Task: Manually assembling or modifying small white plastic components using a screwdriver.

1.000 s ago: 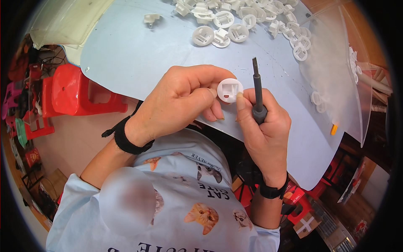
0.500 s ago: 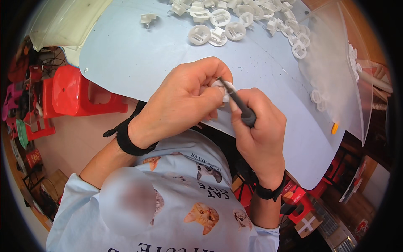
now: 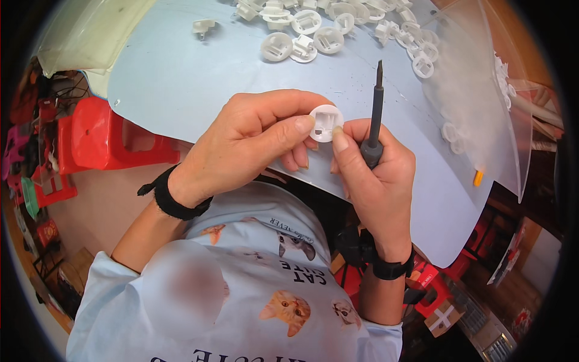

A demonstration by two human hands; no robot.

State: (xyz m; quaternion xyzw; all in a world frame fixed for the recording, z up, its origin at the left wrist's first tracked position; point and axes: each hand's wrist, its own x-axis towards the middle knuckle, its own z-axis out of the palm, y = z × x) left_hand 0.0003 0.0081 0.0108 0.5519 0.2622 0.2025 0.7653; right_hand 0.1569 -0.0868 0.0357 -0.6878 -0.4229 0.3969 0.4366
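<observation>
Pinching a round white plastic disc with a square recess [image 3: 327, 120] by its left rim, the left hand [image 3: 238, 142] is nearly closed at mid-frame, over the near side of the pale blue table [image 3: 181, 78]. The right hand [image 3: 383, 175], thumb on the disc's lower right rim, is curled around a slim dark grey screwdriver-like tool [image 3: 376, 111], tip toward the top of the frame, clear of the disc. The step in hand looks like positioning or checking the disc; working it with the tip would call for a steady left pinch and a freed right thumb.
</observation>
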